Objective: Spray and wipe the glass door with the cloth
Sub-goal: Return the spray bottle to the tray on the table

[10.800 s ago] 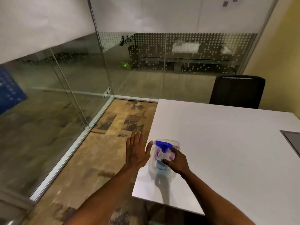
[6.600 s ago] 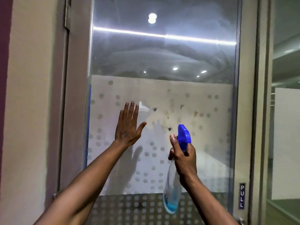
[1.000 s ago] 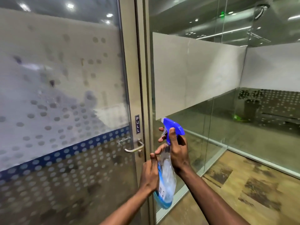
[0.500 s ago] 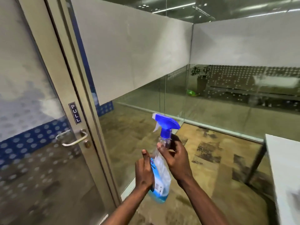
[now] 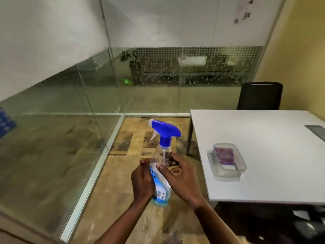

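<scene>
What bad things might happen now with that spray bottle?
1. The spray bottle is held in mid-air over the floor by both the left hand and the right hand; if the grip slips, it may drop and spill.
2. The purple cloth lies in a clear container near the edge of the table; a careless reach might knock it off.
</scene>
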`<action>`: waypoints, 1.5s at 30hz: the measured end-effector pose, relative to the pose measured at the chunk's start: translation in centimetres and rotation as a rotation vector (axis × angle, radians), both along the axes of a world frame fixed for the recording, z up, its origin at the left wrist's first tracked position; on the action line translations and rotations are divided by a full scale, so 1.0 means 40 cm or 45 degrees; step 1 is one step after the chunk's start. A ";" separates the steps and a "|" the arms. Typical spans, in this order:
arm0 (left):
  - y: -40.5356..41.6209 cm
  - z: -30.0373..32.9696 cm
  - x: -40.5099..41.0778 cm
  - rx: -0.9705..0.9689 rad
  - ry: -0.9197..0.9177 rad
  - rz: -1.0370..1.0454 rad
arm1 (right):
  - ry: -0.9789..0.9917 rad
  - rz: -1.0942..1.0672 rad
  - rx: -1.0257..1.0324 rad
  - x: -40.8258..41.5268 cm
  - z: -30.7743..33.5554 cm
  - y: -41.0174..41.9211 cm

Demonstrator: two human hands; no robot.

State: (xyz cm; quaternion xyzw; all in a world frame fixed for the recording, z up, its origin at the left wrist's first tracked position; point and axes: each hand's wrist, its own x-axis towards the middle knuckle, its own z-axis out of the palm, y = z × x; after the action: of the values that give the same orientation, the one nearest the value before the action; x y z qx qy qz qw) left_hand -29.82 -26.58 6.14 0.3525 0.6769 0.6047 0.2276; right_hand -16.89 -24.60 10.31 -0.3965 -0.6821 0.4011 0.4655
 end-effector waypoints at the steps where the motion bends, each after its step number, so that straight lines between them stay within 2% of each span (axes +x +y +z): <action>1: 0.025 -0.004 0.020 -0.011 -0.003 -0.038 | -0.008 -0.039 0.001 0.025 -0.003 0.014; 11: 0.241 -0.043 0.173 -0.088 -0.032 -0.482 | -0.094 -0.322 -0.036 0.205 -0.067 0.179; 18: 0.443 -0.095 0.264 -0.163 0.049 -0.767 | -0.150 -0.421 -0.123 0.355 -0.124 0.349; 27: 0.742 -0.159 0.363 -0.274 0.153 -1.004 | -0.200 -0.609 -0.265 0.560 -0.171 0.577; 32: 0.837 -0.221 0.420 -0.336 0.246 -1.052 | -0.292 -0.607 -0.294 0.643 -0.230 0.663; 38: 0.904 -0.295 0.489 -0.426 0.280 -1.041 | -0.410 -0.464 -0.354 0.729 -0.307 0.742; 45: 0.965 -0.342 0.560 -0.561 0.288 -0.867 | -0.472 -0.214 -0.412 0.797 -0.427 0.810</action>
State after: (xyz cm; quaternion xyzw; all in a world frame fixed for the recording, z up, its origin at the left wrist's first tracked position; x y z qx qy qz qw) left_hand -7.42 12.01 -7.55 0.5632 0.6557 0.2933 0.4085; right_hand 14.98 7.82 -6.76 -0.5878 -0.6473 0.3854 0.2949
